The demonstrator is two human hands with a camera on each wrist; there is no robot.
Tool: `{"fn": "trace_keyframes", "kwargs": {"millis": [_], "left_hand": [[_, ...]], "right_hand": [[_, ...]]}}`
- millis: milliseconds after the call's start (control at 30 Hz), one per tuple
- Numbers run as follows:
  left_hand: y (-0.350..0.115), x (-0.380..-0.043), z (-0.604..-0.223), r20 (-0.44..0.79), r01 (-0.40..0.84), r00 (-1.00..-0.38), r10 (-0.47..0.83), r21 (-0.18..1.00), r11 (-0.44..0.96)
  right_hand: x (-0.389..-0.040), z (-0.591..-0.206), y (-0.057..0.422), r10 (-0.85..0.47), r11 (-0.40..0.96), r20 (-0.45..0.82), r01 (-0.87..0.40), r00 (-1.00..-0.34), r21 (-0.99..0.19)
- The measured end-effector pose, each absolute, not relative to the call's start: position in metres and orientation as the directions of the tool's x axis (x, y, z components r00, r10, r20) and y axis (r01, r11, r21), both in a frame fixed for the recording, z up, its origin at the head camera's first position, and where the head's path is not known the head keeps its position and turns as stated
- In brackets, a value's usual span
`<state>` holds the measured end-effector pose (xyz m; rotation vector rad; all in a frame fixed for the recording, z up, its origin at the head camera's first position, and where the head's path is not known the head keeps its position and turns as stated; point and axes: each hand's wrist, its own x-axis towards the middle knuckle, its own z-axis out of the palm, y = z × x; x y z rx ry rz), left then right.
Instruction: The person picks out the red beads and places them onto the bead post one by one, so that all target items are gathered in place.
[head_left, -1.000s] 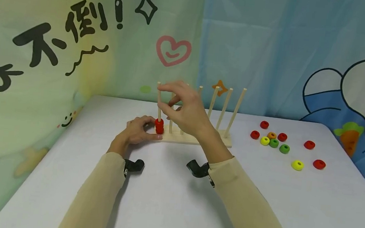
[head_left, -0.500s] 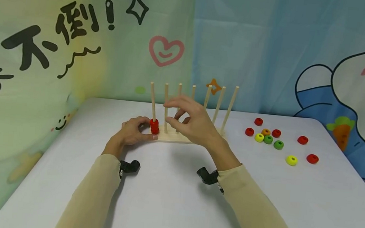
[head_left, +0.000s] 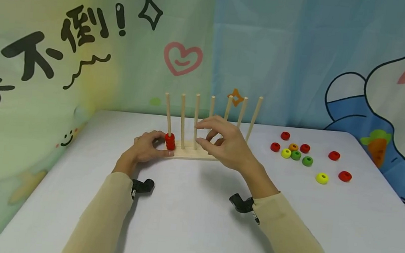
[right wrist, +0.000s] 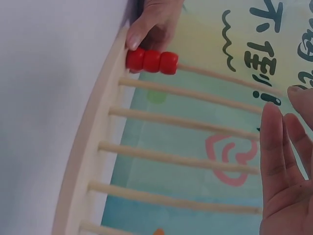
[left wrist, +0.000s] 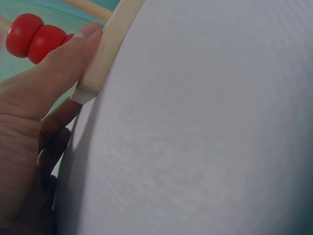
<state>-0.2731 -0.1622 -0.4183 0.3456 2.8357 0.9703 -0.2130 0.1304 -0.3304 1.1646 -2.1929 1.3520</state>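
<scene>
A wooden peg rack [head_left: 191, 154] stands on the table with a row of upright pegs. Three red beads [right wrist: 152, 61] are stacked on its leftmost peg; the other pegs carry no beads that I can see. My left hand [head_left: 146, 146] grips the left end of the base beside these beads. In the left wrist view its thumb [left wrist: 73, 54] lies on the base, with the other fingers at the end and partly hidden. My right hand [head_left: 228, 143] hovers before the middle pegs, fingers loosely bent and apart, holding nothing. It hides part of the rack's right side in the head view.
Loose beads lie right of the rack: several red ones [head_left: 345, 176], two yellow [head_left: 322, 178], two green [head_left: 307, 161] and one orange [head_left: 293, 147]. A printed cloth [head_left: 266, 59] hangs behind the white table [head_left: 187, 213].
My right hand has drawn away from the leftmost peg, moving right and lower past the neighbouring pegs. The left hand keeps its grip on the base. The head view has shifted slightly.
</scene>
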Motion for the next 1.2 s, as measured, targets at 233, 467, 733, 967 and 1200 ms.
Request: {"fn": "trace_keyframes", "kwargs": {"millis": [233,467,733,967,1200], "left_hand": [[-0.163,-0.272,-0.418,-0.037,0.182,-0.964,0.263,0.631,0.754],[-0.161,-0.275,-0.416,-0.023,0.187,-0.966,0.258,0.624,0.759],[-0.164,-0.271,-0.418,-0.055,0.158,-0.968,0.244,0.620,0.768],[-0.165,-0.272,-0.420,-0.036,0.171,-0.968,0.248,0.630,0.757],[-0.164,-0.271,-0.420,-0.039,0.170,-0.969,0.245,0.617,0.768]], "right_hand": [[-0.208,-0.339,0.149,-0.450,0.284,0.618,-0.759,-0.645,-0.586],[-0.198,-0.332,0.169,-0.426,0.319,0.628,-0.757,-0.652,-0.570],[-0.183,-0.321,0.185,-0.404,0.335,0.589,-0.712,-0.700,-0.617],[-0.195,-0.338,0.209,-0.377,0.361,0.579,-0.690,-0.723,-0.627],[-0.203,-0.356,0.234,-0.374,0.449,0.520,-0.641,-0.768,-0.623]]}}
